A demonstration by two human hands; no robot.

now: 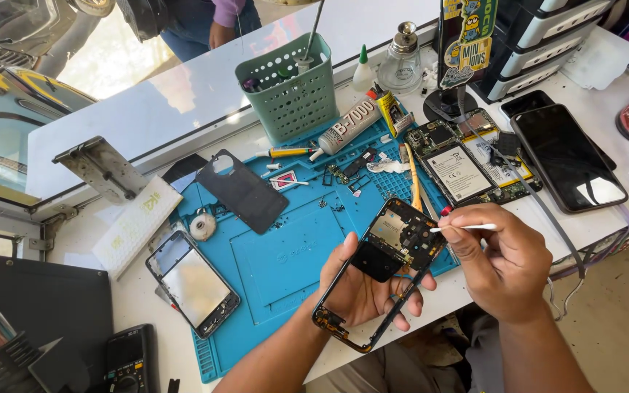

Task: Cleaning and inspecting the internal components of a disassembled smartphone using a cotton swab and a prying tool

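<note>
Your left hand is curled under an opened phone frame, fingers wrapped around its far edge and thumb on the near one, holding it just above the front edge of the table, low and centre in the frame. The phone frame's long axis runs diagonally, its lower end pointing to the lower left and its upper end, where the bare circuit parts show, to the upper right. Your right hand is closed in a pinch on a thin white stick, which lies nearly level and points left, its tip at the frame's upper right corner; whether it actually touches there is hard to tell.

At the top centre, a green perforated basket stands on the table with a long metal tool and a few dark-handled tools upright in it. A glue tube lies beside it on the blue mat. To the upper right sits another opened phone with its battery showing.
</note>
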